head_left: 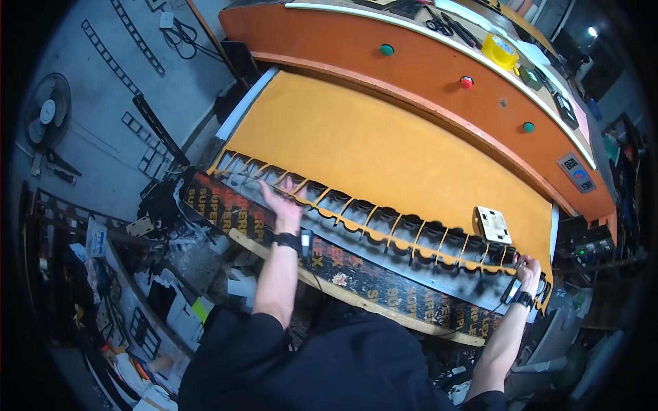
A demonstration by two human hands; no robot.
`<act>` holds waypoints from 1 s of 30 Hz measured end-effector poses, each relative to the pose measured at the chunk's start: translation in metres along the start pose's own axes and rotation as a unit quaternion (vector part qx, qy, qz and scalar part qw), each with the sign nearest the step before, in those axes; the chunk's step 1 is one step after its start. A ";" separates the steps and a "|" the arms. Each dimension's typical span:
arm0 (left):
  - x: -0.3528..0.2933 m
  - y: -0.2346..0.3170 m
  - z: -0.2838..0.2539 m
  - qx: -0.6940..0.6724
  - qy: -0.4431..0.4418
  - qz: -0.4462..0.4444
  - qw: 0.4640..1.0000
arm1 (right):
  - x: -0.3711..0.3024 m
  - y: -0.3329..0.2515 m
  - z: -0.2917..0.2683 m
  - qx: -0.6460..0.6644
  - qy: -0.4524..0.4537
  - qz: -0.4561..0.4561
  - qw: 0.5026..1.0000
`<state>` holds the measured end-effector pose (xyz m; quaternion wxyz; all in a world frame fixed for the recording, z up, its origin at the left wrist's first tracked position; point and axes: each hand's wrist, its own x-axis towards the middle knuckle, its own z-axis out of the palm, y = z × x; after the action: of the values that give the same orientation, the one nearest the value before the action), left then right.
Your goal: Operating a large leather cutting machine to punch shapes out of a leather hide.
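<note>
A large orange sheet [384, 144] lies in front of the machine. Along its near side runs a ladder-like strip of cut-outs [363, 226], thin orange bars with dark, scalloped gaps between them. Toward the strip's left part, my left hand [282, 200] is palm up with its fingers spread, the fingertips at the bars. At the far right end, my right hand [528, 269] has its fingers closed at the edge of the cut strip; the exact grip is small and partly hidden. Close to that hand, a tan block with dark slots [493, 225] rests on the sheet.
The orange machine front [425, 85] with green and red buttons stands beyond the sheet. On its top lie scissors [439, 26] and a yellow tape roll [500, 51]. A wooden batten [356, 305] edges the near board. Scraps litter the left; a fan [48, 113] is beyond.
</note>
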<state>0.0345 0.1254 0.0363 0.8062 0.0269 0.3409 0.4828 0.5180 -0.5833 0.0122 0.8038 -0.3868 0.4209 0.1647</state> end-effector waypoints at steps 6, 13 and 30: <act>0.089 0.032 -0.005 0.208 -0.013 -0.025 0.978 | -0.053 0.051 -0.043 -0.137 0.072 -0.037 0.987; 0.113 0.019 0.006 0.409 0.144 0.116 0.893 | -0.056 0.068 -0.059 -0.204 0.040 -0.021 0.978; 0.024 0.047 0.036 0.475 0.063 0.236 0.845 | -0.117 0.047 -0.103 -0.203 0.037 -0.061 0.976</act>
<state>0.0268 0.1798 0.0692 0.5336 0.4559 0.5620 0.4377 0.3651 -0.6243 0.0478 0.7006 -0.5731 0.3839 0.1826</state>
